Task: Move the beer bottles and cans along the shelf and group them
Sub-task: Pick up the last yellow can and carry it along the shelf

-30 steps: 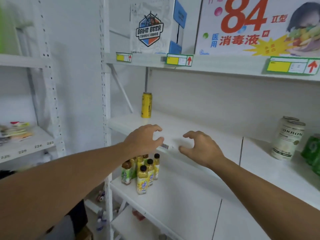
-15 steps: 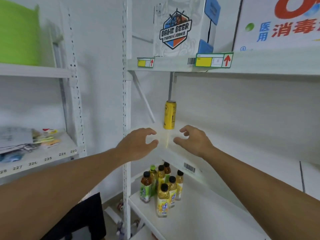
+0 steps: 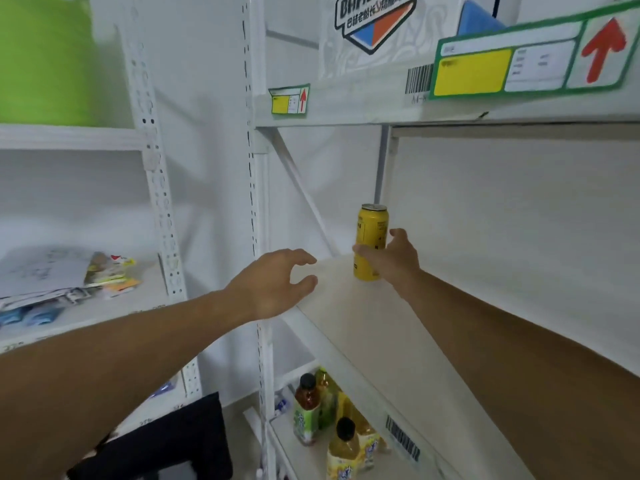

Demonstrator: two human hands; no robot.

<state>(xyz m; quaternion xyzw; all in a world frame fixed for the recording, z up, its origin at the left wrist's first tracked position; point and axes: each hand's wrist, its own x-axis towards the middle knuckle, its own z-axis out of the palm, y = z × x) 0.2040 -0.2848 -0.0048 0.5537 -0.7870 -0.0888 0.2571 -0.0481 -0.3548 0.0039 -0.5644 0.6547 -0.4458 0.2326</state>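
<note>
A tall yellow beer can [image 3: 372, 230] stands upright at the far left end of the white middle shelf [image 3: 388, 344], close to the back wall. My right hand [image 3: 393, 259] wraps around the can's lower half, with the fingers in front and the thumb behind it. My left hand [image 3: 273, 284] hovers at the shelf's front left corner, fingers spread and curled, holding nothing. It sits about a hand's width left of the can.
A beer carton [image 3: 377, 32] stands on the upper shelf above price labels [image 3: 530, 60]. Several tea bottles [image 3: 332, 420] stand on the lower shelf. A perforated upright post [image 3: 256, 216] borders the bay on the left. Papers and packets [image 3: 65, 278] lie on the neighbouring shelf under a green box [image 3: 45, 57].
The view has moved left and closer to the yellow can. My right hand reached forward from the shelf's front edge and closed around the can. My left hand followed to the corner.
</note>
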